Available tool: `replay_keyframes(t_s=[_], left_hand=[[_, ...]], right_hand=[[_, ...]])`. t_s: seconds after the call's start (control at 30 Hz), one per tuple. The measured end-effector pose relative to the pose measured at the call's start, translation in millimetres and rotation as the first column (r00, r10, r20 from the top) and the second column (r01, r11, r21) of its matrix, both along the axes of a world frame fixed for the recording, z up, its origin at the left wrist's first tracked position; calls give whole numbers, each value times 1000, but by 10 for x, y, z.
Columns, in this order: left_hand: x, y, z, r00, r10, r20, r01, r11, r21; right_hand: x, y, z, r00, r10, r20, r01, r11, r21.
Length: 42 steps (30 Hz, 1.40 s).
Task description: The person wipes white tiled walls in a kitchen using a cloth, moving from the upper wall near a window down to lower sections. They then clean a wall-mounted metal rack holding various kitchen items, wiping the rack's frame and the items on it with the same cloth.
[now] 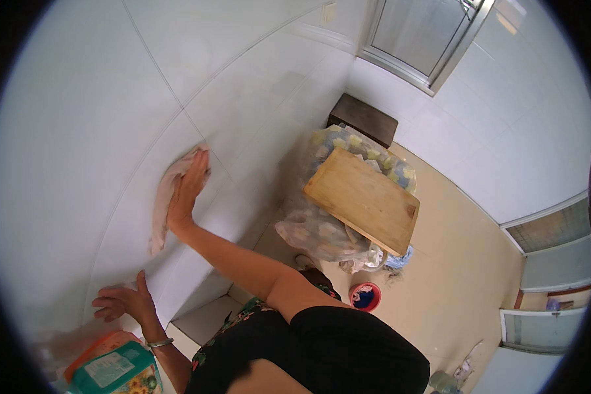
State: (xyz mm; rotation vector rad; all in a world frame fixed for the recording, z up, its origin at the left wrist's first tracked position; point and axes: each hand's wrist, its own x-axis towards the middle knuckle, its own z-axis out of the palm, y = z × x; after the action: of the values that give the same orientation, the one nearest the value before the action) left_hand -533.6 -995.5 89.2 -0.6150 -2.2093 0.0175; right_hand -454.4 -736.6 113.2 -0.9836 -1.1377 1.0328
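My right hand (189, 192) presses a pale pinkish cloth (162, 207) flat against the white tiled wall (103, 98), just below a spot where grout lines cross. The cloth trails down past my wrist. Lower on the same wall, my left hand (125, 303) is held with its fingers apart and nothing in it. Whether its fingertips touch the tiles I cannot tell. A metal bangle (161, 343) circles the left wrist. Just below that hand stand a green package (113, 367) bearing a label and an orange one (98, 344).
A wooden board (364, 197) lies on a heap covered in flowered plastic sheeting (320, 234). Behind it is a dark brown box (364, 118). A red bucket (378, 298) stands on the beige floor (453, 276) near my foot. A metal-framed window (418, 34) is above.
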Motion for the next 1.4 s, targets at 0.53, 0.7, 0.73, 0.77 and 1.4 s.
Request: replay_keyframes(t_s=[0.53,0.7,0.73,0.77,1.4], left_hand=[[33,11,39,990,-141,-16,142,987,72],[125,151,204,991,-91,-96,88,996,-33],[117,79,172,992,-105,-73,104,994,-24],[141,-5,144,992,-114,-49,114,993,-13],[176,219,254,995,-88,-42,89,996,27]], right_hand=[[243,2271,-712,940,-327,99,333,941,-51],[537,3183,-1134,947,-321,27,320,947,41],[571,3323,-1209,956,-236,-174,242,970,9],[601,3452,-1272,917,-146,-371,153,988,-10],[1047,4368,-909,976,-193,-98,162,953,-257]])
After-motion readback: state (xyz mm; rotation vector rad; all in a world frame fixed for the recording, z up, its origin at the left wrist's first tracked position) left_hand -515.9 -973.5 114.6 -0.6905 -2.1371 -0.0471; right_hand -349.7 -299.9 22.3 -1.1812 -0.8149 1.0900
